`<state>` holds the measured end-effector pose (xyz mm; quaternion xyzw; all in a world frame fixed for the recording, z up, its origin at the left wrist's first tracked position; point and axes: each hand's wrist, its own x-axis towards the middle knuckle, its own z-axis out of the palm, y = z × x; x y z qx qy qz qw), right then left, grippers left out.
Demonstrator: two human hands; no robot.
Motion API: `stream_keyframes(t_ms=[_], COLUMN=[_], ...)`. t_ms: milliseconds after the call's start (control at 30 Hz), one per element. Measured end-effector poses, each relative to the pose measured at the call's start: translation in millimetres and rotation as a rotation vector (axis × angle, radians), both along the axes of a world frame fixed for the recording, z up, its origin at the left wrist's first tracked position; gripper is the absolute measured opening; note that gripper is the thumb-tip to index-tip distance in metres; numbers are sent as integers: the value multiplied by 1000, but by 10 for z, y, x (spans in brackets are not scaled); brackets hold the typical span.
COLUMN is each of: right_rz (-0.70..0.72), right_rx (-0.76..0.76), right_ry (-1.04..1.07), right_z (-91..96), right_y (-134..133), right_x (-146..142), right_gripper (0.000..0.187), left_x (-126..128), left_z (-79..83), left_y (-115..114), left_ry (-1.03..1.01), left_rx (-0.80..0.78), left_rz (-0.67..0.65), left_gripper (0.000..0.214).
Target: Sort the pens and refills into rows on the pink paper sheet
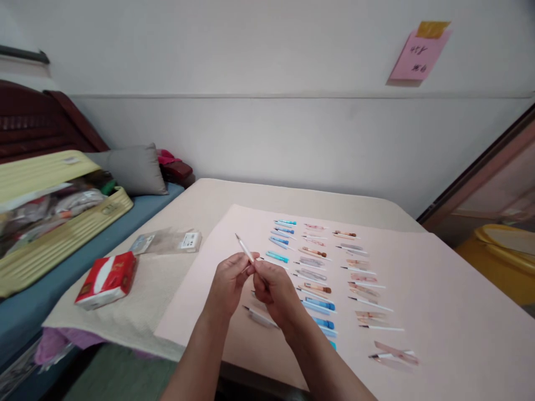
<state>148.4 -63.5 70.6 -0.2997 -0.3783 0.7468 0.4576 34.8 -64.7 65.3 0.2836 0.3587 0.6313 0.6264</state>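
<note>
White, slender, dark-tipped pen (pixel 244 247) stands tilted in our fingertips, left hand (pixel 228 278) and right hand (pixel 273 281) both pinched narrow around its lower end, above smooth pinkish sheet (pixel 451 289) covering worktop (pixel 301 197); glossy blue, brown, translucent pen parts (pixel 320 304) lie columned alongside.

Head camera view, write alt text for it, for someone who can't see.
The left hand and right hand together hold a slim white pen-like piece above a pale pink sheet. Similar white sticks and blue, brown or clear pieces lie in columns on it. A red packet sits leftward; a pink note is on the wall.
</note>
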Motion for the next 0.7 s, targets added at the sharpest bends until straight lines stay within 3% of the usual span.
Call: stream_keyframes(t_ms=[200, 300, 400, 500, 600, 700], right_rz=[243, 281, 215, 78, -19, 28], right_rx=[-216, -232, -124, 59, 180, 195], right_ry=[203, 220, 90, -168, -438, -516], right_z=[-8, 0, 19, 22, -10, -57], right_y=[1, -14, -42, -54, -20, 32], right_x=[8, -16, -34, -21, 19, 64], right_gripper=[29, 33, 37, 41, 32, 24], left_x=[-21, -31, -45, -79, -132, -176], left_z=[35, 6, -20, -41, -75, -119], left_y=[-18, -7, 19, 51, 90, 126], left_ry=[-95, -111, -125, -135, -160, -179], left_rx=[15, 33, -14, -60, -78, -92], left_rz=[-70, -85, -12, 95, 179, 244], left_gripper=[24, 23, 22, 19, 16, 14])
